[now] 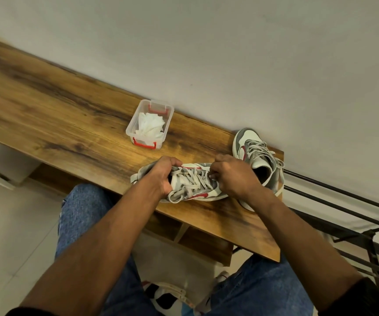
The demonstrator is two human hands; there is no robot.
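Observation:
A grey and white sneaker with a red stripe lies on the wooden table near its front edge, laces up. My left hand grips the sneaker at its collar, fingers curled into the opening. My right hand pinches the grey laces near the toe end. A second matching sneaker rests behind my right hand at the table's right end, its laces loose.
A clear plastic box with red clips holds crumpled white tissue, further back on the table by the wall. A black metal rack stands to the right. My knees in blue jeans sit under the table's front edge.

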